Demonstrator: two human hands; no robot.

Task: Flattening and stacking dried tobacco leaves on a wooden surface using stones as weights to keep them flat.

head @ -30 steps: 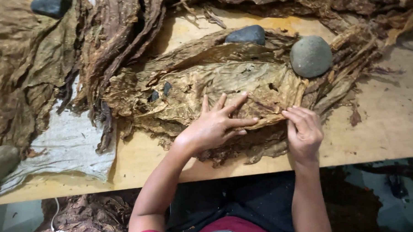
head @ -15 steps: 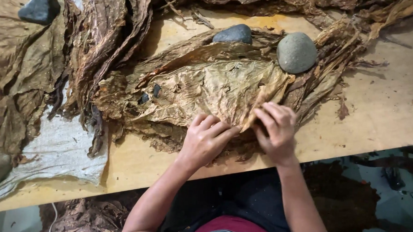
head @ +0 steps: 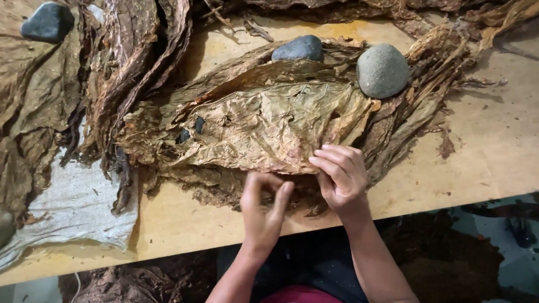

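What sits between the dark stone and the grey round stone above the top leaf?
Nothing solid: in the head view only dried leaf edges span the gap between the dark stone and the grey round stone, above the top leaf.

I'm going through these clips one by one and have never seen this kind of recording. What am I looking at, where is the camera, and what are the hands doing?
There is no machine here: a person works with two bare hands, and the one camera sits on their head, looking down. The left hand and the right hand both pinch the near edge of a large, crinkled, dried brown leaf spread on a wooden table. Under and around it lie more dried leaves in piles. Smooth stones rest on the leaves: a dark one and a grey one behind the spread leaf, and another dark one at far left. A pale woven cloth lies at lower left.
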